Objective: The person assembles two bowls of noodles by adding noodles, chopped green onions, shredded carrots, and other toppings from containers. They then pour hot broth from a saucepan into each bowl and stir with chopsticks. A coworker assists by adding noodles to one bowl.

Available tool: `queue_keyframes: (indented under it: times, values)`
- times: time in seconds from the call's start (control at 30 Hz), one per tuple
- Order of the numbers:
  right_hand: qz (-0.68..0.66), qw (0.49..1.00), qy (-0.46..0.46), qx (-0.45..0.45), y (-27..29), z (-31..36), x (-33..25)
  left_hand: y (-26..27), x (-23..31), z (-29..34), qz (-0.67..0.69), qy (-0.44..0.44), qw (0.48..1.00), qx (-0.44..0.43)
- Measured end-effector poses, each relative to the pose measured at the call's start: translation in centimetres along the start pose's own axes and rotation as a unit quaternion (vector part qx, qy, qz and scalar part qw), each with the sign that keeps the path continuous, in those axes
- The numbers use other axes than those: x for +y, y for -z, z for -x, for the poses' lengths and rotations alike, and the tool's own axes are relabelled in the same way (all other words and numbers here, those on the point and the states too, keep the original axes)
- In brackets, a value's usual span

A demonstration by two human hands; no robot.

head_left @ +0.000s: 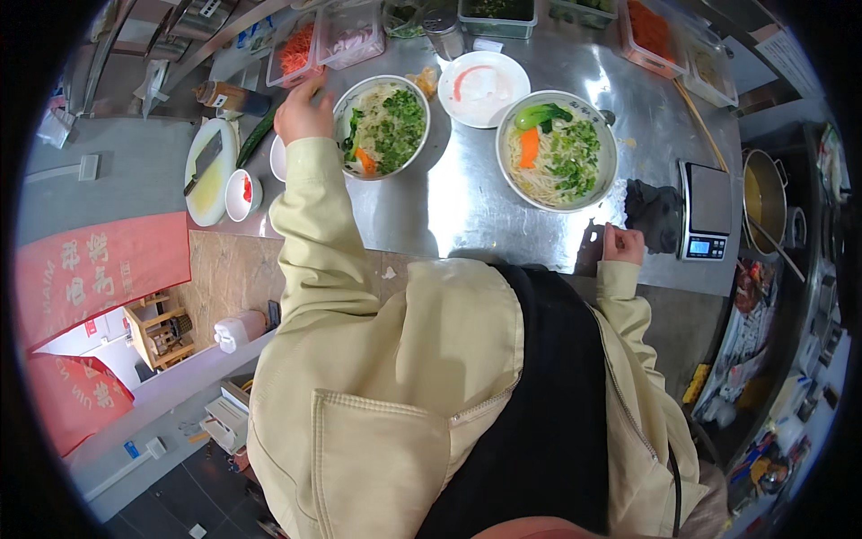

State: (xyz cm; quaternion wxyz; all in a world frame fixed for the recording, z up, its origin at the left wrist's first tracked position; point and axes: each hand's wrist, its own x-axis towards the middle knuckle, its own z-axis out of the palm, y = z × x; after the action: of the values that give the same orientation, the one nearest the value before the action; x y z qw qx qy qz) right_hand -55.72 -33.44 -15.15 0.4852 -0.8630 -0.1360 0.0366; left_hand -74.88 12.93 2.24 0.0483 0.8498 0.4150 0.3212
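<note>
My left hand curls against the rim of the left noodle bowl on the steel desk; my right hand, fisted and empty, rests at the desk's near edge.

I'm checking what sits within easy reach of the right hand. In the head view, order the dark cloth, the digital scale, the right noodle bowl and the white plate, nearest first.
From the right hand:
1. Dark cloth, just beyond it and slightly right.
2. Digital scale, further right, past the cloth.
3. Right noodle bowl, ahead and to the left.
4. White plate, farthest, beyond the bowl to the left.
</note>
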Motion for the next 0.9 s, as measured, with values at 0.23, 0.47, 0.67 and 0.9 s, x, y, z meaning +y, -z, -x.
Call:
queue_keyframes:
  times: [0.23,0.47,0.67,0.9]
  values:
    - [0.06,0.997,0.024,0.04,-2.1,3.7,-3.5,-6.3,1.6,-6.6,0.019,-0.077,0.989,-0.129]
    - [0.024,0.998,0.055,0.009,-6.4,8.3,-9.6,-17.7,8.6,-8.4,0.018,-0.119,0.976,-0.179]
    - [-0.009,0.996,0.059,0.07,-5.6,10.7,-11.1,-19.3,9.6,-9.1,0.177,-0.036,0.966,-0.186]
    - [0.053,0.974,0.204,0.08,-3.5,6.5,-14.5,-6.3,12.8,-5.6,0.315,-0.269,0.888,-0.2]
